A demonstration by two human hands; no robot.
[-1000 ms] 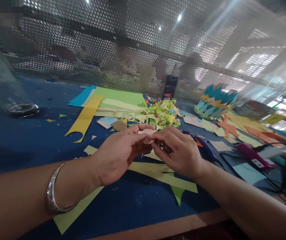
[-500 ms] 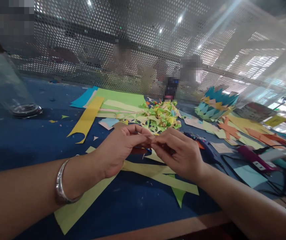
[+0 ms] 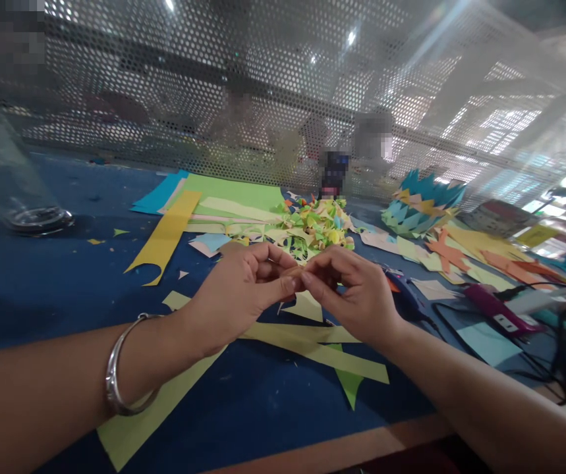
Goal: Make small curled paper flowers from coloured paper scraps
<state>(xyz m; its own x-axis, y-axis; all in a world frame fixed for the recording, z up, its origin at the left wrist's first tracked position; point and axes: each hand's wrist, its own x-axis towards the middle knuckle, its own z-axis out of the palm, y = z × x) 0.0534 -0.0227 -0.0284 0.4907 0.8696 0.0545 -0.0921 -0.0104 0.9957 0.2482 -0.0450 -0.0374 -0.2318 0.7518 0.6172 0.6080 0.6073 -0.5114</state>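
My left hand [image 3: 243, 289], with a silver bangle at the wrist, is closed in a pinch, thumb against fingers. Its fingertips meet those of my right hand [image 3: 354, 289], which is pinched too. Whatever lies between them is too small and too hidden to name. Under the hands are yellow-green paper strips [image 3: 342, 359] and a pale paper piece [image 3: 307, 307]. A larger yellow-green sheet [image 3: 129, 434] is partly covered by my left forearm. Just beyond the fingers lies a heap of paper scraps [image 3: 319, 220].
A glass jar [image 3: 20, 178] stands at the left. Coloured sheets [image 3: 243, 191] and a yellow strip [image 3: 169, 230] lie behind. On the right are a spiky paper piece [image 3: 421, 204], a dark blue corded tool [image 3: 411, 299] and a purple power strip [image 3: 497, 309]. A perforated screen [image 3: 188, 118] rises behind.
My left thumb has shifted toward the right fingertips, and my left wrist has turned slightly. Both hands stay pinched together. The whole view has slid a little.
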